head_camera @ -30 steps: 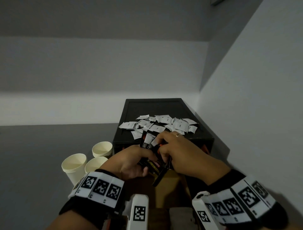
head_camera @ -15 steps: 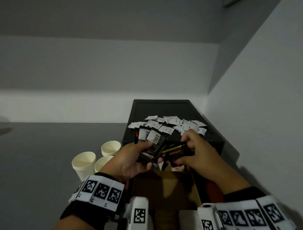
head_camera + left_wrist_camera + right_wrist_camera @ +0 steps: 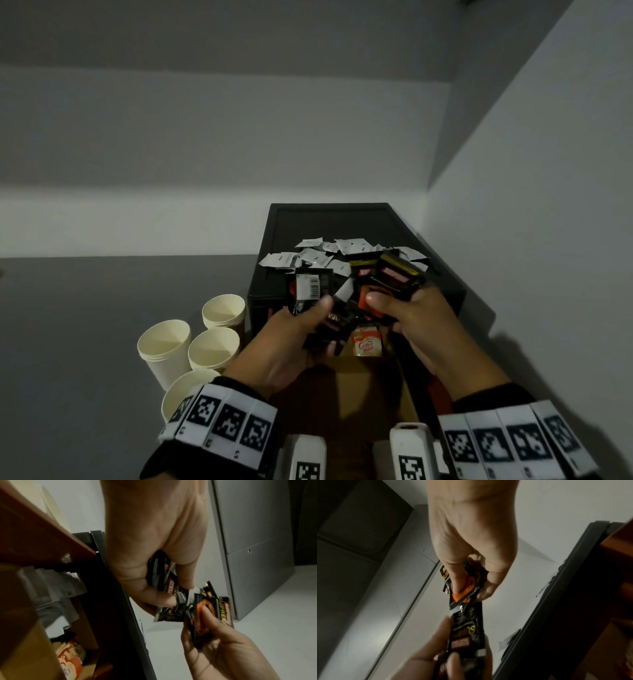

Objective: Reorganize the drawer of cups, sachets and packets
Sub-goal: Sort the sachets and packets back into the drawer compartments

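Above the open drawer (image 3: 409, 394), my left hand (image 3: 301, 322) grips a bunch of black coffee packets (image 3: 310, 291), fingers curled round them, thumb on top. My right hand (image 3: 404, 308) pinches another few black and orange packets (image 3: 394, 277) right beside, the two bunches touching. The left wrist view shows the left-hand packets (image 3: 169, 588) and the right-hand ones (image 3: 211, 609) edge to edge. In the right wrist view my right thumb presses on an orange-printed packet (image 3: 464, 588). A Coffee-mate sachet (image 3: 366, 344) lies at the drawer's back.
A black box (image 3: 329, 219) stands behind the drawer with several small white sachets (image 3: 315, 255) scattered on top. Several cream paper cups (image 3: 168, 346) stand on the grey counter (image 3: 85, 342) to the left. A white wall (image 3: 531, 205) runs close on the right.
Both hands have risen from the drawer with their packets; the right hand drew its packets apart from the left bunch and now holds them upright beside it.
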A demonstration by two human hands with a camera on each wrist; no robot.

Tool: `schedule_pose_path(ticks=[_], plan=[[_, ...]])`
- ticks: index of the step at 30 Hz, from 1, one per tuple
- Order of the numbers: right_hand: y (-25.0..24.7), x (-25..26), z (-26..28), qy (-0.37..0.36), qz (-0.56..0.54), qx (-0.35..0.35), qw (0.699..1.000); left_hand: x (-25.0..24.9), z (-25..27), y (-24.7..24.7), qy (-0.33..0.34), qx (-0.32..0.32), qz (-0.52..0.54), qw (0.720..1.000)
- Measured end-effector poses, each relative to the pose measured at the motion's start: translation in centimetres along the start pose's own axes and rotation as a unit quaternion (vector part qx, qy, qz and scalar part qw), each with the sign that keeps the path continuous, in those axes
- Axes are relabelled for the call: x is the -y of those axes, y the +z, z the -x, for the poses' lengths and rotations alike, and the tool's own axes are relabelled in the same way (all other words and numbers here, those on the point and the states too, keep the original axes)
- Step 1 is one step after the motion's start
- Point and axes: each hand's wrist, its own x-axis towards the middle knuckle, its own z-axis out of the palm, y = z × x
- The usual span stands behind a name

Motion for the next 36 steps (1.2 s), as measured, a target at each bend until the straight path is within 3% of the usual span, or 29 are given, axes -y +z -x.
schedule_pose_path(ticks=[2, 5, 7, 9, 11, 13, 15, 23, 27, 31, 36], plan=[[-0.8, 0.6, 0.5, -0.051, -0.004, -0.006, 0.999, -0.1, -0.5, -0.5, -0.015, -0.047, 0.063, 0.997], [-1.1, 1.4, 1.5, -0.138, 0.153, 0.1, 0.973, -0.5, -0.7, -0.8, -0.028, -0.051, 0.134, 0.989], [-0.4, 0.8, 2.0, -0.152, 0.28, 0.182, 0.93, -0.6, -0.7, -0.5, -0.023, -0.026, 0.119, 0.992], [-0.1, -0.3, 2.2, -0.129, 0.301, 0.223, 0.918, -0.6, -0.8, -0.3, -0.007, -0.022, 0.089, 0.996], [-0.4, -0.8, 2.2, -0.082, 0.24, 0.203, 0.946, -0.7, -1.0, -0.3, 0.019, -0.028, 0.067, 0.997], [-1.1, -1.5, 1.6, -0.033, 0.142, 0.122, 0.982, -0.6, -1.2, -0.3, 0.05, -0.038, 0.05, 0.997], [-1.7, -2.0, 0.9, 0.002, 0.095, 0.05, 0.994, -0.4, -1.2, -0.1, 0.075, -0.047, 0.031, 0.996], [0.2, -3.3, 0.6, 0.106, 0.072, 0.104, 0.986, 1.1, -0.8, 1.4, 0.069, -0.007, -0.004, 0.998], [-0.2, -3.3, 0.5, 0.093, 0.056, 0.079, 0.991, 1.0, -1.0, 0.9, 0.027, -0.028, 0.049, 0.998], [-0.8, -3.1, 0.2, 0.089, -0.073, 0.042, 0.992, 1.3, -1.2, 0.4, -0.014, -0.049, 0.071, 0.996], [0.1, -3.4, 0.5, 0.108, -0.123, 0.053, 0.985, 1.7, -1.1, 0.4, -0.039, -0.059, 0.04, 0.997]])
